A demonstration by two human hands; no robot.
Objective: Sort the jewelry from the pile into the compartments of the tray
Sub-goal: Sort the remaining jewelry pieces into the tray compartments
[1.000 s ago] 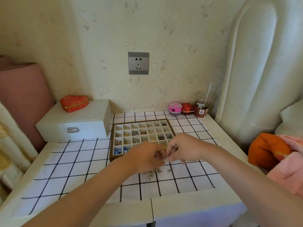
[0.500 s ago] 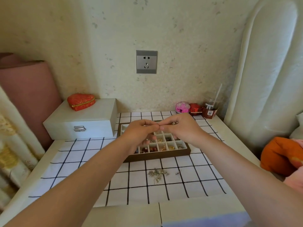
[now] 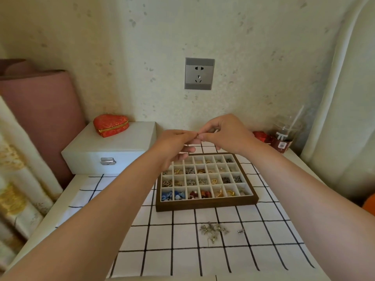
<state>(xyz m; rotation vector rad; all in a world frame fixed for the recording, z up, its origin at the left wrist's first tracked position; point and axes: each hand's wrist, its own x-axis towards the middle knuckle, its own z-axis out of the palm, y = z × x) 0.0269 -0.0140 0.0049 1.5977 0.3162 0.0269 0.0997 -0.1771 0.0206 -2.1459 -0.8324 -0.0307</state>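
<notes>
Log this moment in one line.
hands: left hand and right hand pinching together above tray | held item: too small | pile: remains

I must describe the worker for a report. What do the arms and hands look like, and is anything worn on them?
Both arms are bare as far as the picture shows: no sleeves, no gloves. No watch, bracelet or ring shows on the left hand or the right hand. Both have short nails.

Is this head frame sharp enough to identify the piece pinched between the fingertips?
Head view: no. The left hand and right hand are motion-softened, hiding whatever they pinch; wide-angle bending at edges; soft even light, no glare; tray and pile reasonably clear.
</notes>
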